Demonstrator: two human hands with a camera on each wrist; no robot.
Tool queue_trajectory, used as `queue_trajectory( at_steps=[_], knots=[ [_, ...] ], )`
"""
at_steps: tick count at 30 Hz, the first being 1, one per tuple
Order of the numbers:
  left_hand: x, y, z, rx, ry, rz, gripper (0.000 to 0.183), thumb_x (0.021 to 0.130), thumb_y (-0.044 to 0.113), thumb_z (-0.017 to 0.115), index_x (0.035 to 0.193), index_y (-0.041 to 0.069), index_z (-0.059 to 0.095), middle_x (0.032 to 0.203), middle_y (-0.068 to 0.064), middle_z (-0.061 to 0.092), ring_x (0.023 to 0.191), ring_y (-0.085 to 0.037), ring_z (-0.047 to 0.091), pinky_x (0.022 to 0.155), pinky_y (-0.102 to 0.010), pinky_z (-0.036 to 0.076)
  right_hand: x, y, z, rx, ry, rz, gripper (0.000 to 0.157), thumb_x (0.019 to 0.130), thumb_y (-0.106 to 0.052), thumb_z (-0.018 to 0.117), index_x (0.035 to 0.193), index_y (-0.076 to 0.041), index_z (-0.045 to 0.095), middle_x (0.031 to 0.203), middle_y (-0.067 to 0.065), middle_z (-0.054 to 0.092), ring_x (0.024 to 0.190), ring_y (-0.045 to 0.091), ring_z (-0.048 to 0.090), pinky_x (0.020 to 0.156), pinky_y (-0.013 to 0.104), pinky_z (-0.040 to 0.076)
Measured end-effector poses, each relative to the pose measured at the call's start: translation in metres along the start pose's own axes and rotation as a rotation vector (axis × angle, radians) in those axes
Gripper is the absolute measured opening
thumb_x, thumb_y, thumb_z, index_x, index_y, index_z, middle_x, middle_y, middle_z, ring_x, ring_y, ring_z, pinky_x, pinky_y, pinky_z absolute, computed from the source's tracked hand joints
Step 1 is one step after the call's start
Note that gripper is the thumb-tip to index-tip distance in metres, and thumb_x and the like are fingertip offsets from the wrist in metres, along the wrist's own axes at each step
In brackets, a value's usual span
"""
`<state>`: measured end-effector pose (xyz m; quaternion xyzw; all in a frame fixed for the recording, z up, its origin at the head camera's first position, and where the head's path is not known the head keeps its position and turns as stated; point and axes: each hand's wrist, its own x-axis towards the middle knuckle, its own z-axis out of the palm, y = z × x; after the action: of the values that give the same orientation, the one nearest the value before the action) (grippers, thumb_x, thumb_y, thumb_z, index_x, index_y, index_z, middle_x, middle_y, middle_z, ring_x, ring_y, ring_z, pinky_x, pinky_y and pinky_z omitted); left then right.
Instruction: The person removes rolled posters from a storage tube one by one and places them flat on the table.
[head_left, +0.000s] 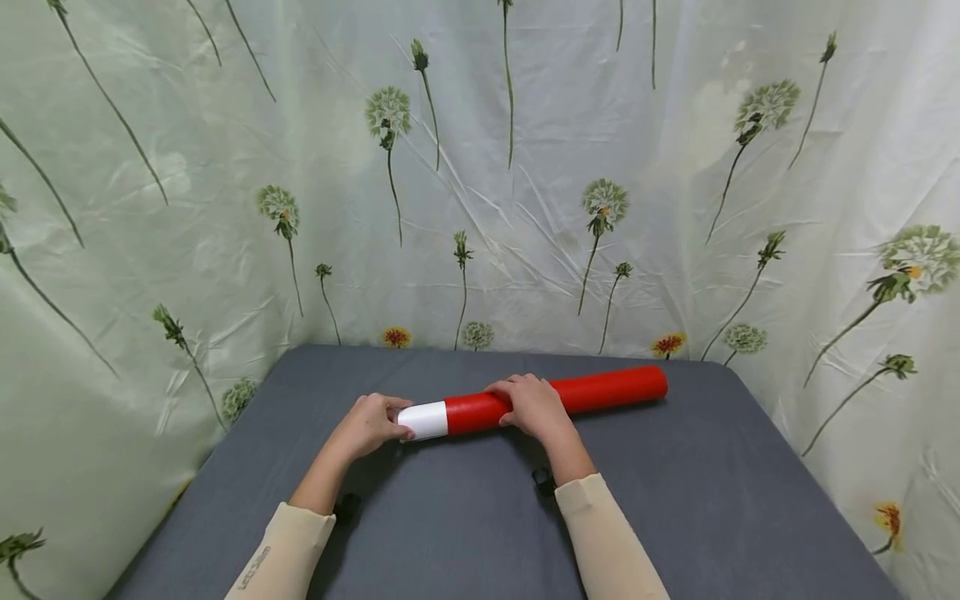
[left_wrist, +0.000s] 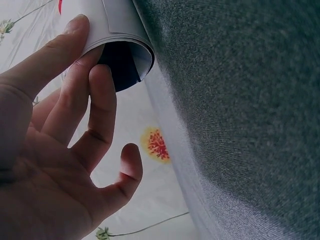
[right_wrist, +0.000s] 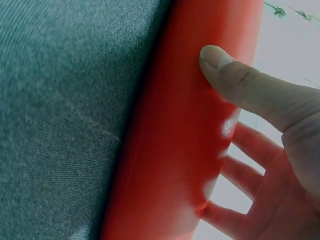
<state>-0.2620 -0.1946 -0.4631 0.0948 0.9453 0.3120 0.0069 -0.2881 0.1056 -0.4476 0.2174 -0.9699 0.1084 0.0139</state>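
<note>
Right across the grey worktop (head_left: 450,533), towards its back edge, I see a long red tube (head_left: 611,390) lying at a slight slant, its right end farther back than its left. Out of its left end sticks a white roll (head_left: 422,422), its layered rim and dark inside showing from close by. The person's left hand (head_left: 367,427) pinches that roll at its open end, thumb laid along the outside and a fingertip at the rim, while the little finger curves free, apart from it. Over on the red part, near the white, the right hand (head_left: 532,406) is clamped round the tube from above, thumb on the near side and the other fingers spread along the far side, their tips out of sight. Both arms wear cream sleeves (head_left: 611,542), the left one bearing some lettering (head_left: 253,568). Behind the worktop hangs a pale, shiny curtain (head_left: 337,150) printed with dandelions, creased in places.
</note>
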Motion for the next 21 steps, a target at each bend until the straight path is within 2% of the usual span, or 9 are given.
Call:
queue_trajectory(
  at_steps=[8,21],
  knots=[
    [-0.0001,0.002,-0.0016,-0.002,-0.006,0.003,0.054,0.077,0.012,0.093,0.126,-0.002,0.076,0.095,-0.012,0.082,0.081,-0.013,0.071,0.068,-0.029,0.053,-0.0004,0.002,-0.0032,0.003,-0.011,0.006,0.055,0.089,-0.022,0.086,0.141,-0.029,0.069,0.142,0.007,0.068,0.129,0.032,0.059,0.113,0.054,0.046],
    [-0.0011,0.0032,-0.0018,0.009,-0.003,-0.005,0.053,0.078,0.013,0.093,0.126,-0.002,0.076,0.095,-0.011,0.081,0.08,-0.012,0.067,0.067,-0.029,0.051,-0.0023,0.0053,-0.005,0.022,-0.018,0.016,0.055,0.089,-0.02,0.087,0.14,-0.028,0.07,0.141,0.007,0.069,0.129,0.033,0.059,0.114,0.055,0.046]
  ],
)
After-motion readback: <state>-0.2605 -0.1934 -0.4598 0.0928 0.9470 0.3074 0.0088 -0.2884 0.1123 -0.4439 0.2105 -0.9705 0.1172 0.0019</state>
